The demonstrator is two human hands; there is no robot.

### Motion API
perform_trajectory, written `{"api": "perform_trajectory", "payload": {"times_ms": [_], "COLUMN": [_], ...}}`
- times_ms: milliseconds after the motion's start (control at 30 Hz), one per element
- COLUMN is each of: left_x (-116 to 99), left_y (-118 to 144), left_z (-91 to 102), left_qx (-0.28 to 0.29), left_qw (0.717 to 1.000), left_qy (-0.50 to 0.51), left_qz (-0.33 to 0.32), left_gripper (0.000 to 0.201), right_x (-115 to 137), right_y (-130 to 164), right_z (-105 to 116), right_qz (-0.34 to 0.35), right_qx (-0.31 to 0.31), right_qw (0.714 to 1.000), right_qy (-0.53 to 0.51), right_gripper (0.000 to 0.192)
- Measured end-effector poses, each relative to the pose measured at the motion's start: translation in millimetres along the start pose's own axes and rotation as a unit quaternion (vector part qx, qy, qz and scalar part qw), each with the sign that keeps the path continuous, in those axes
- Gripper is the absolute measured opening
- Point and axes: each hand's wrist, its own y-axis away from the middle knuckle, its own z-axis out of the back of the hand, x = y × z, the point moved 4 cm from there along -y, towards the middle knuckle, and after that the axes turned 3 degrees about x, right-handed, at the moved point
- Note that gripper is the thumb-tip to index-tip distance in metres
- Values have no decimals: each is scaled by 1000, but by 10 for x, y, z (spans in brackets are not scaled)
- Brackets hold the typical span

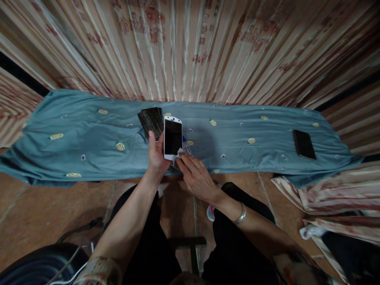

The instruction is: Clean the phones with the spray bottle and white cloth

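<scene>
My left hand [156, 156] holds a white phone [173, 137] with a dark screen upright above a teal cloth [89, 138]. My right hand [196, 177] presses a small white wipe [179, 154] against the phone's lower edge. Just behind the phone, two dark phones [151, 120] lie stacked on the cloth.
Another dark phone [304, 144] lies on the cloth at the right. A striped curtain [190, 47] hangs behind. Folded striped fabric [332, 194] is on the floor at the right. Cables [74, 233] run on the brown floor at the lower left, beside my knees.
</scene>
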Motion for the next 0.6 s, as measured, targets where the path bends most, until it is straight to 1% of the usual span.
{"api": "perform_trajectory", "payload": {"times_ms": [100, 233, 333, 500, 600], "left_x": [-11, -25, -40, -54, -40], "left_y": [28, 78, 109, 142, 170], "left_z": [-3, 5, 6, -3, 11], "left_qx": [-17, -31, -30, -20, -25], "left_qw": [1000, 999, 999, 1000, 1000], "left_qy": [-11, -20, -20, -13, -1], "left_qz": [-1, 15, 24, 19, 11], "left_gripper": [69, 68, 68, 65, 61], "right_x": [60, 126, 162, 219, 246], "right_y": [-17, -53, -86, -154, -209], "right_z": [8, 45, 68, 91, 106], "right_qz": [7, 28, 37, 47, 49], "right_qx": [-9, -21, -23, -19, -25], "right_qw": [1000, 999, 999, 999, 998], "right_qy": [-1, 9, 18, 15, 21], "right_gripper": [52, 52, 52, 53, 52]}}
